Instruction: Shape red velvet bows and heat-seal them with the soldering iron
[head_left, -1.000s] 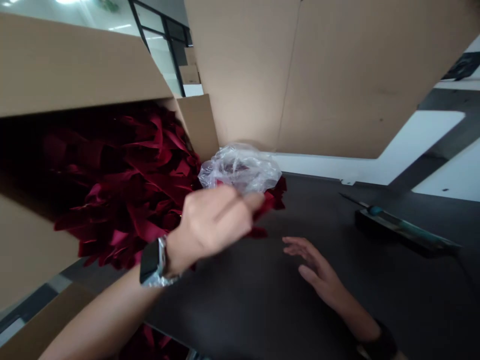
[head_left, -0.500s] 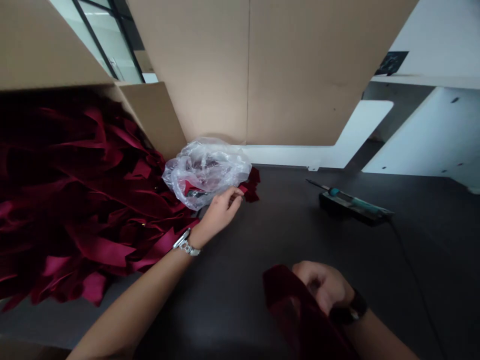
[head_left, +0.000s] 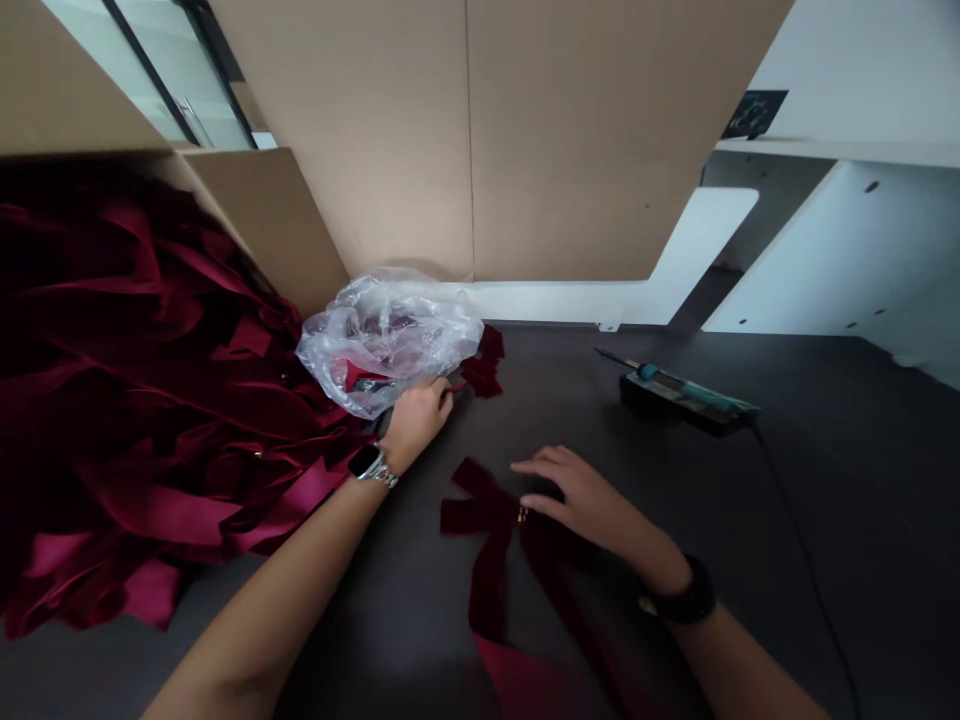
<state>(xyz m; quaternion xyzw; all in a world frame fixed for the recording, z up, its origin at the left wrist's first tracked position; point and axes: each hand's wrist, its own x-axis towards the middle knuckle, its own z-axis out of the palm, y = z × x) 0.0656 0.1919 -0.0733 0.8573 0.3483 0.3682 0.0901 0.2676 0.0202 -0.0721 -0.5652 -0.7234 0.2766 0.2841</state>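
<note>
A dark red velvet ribbon bow [head_left: 487, 512] lies on the dark table, its long tails running toward me and a small gold-coloured piece at its knot. My right hand [head_left: 577, 495] is just over the bow's right side, thumb and fingers apart, holding nothing. Farther off, my left hand [head_left: 420, 415] is beside a clear plastic bag [head_left: 390, 325], its fingers pinched on the end of a small red velvet strip [head_left: 457, 387]. Several short dark red velvet pieces [head_left: 482, 375] lie right of those fingertips. Inside the bag something red and something dark show through.
A cardboard box [head_left: 255, 210] at the left overflows with dark red ribbons [head_left: 150, 400]. On the right, a soldering iron [head_left: 675, 385] rests on a dark block, its cord [head_left: 795, 540] trailing toward me. A tall cardboard panel [head_left: 555, 150] stands at the back.
My right hand has set the velvet ribbon down on the table and opened, moving forward and left. My left hand stays by the bag, now turned more palm-down. The view has shifted slightly right.
</note>
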